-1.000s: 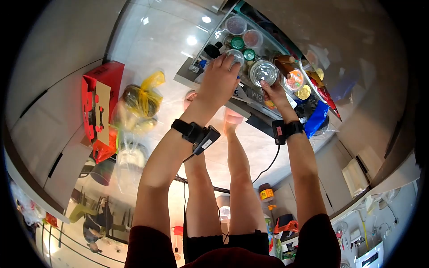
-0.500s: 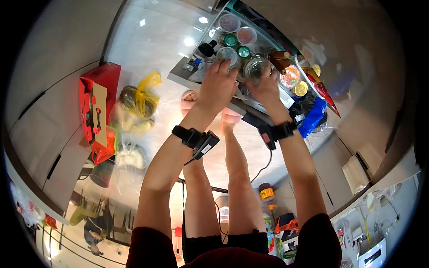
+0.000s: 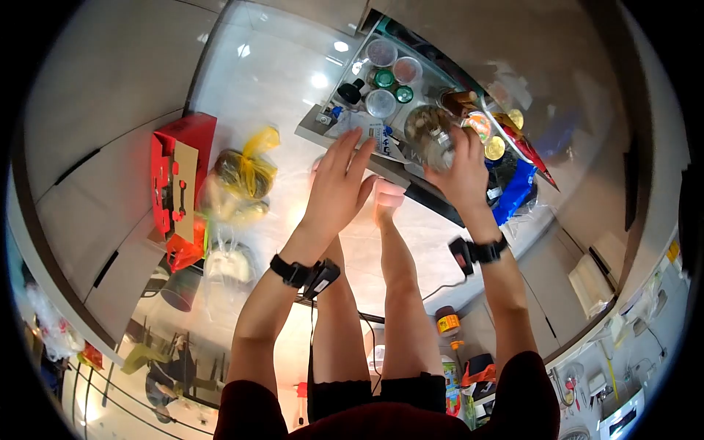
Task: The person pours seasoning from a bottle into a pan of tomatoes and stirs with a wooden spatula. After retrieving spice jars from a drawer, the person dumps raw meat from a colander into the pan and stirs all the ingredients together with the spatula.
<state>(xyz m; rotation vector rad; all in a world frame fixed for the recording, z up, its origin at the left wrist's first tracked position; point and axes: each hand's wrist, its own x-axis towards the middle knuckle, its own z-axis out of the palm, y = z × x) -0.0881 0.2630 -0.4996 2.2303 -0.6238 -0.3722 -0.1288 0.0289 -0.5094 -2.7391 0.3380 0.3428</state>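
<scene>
A clear glass jar is in my right hand, tilted over the open drawer. My fingers close round its near end, and brownish contents show through the glass. My left hand holds nothing, its fingers apart over the drawer's front edge. Just beyond those fingertips lies a printed white plastic packet. Behind it in the drawer stand a clear-lidded tub, green-lidded jars and a black-capped container.
On the right of the drawer are an orange-and-white round pack, a gold lid and a blue bag. A red box and a yellow plastic bag stand on the floor at left. A bottle is by the right cabinet.
My right hand has taken hold of the glass jar, tipped it and drawn it nearer. My left hand has left the clear-lidded tub and moved back towards me.
</scene>
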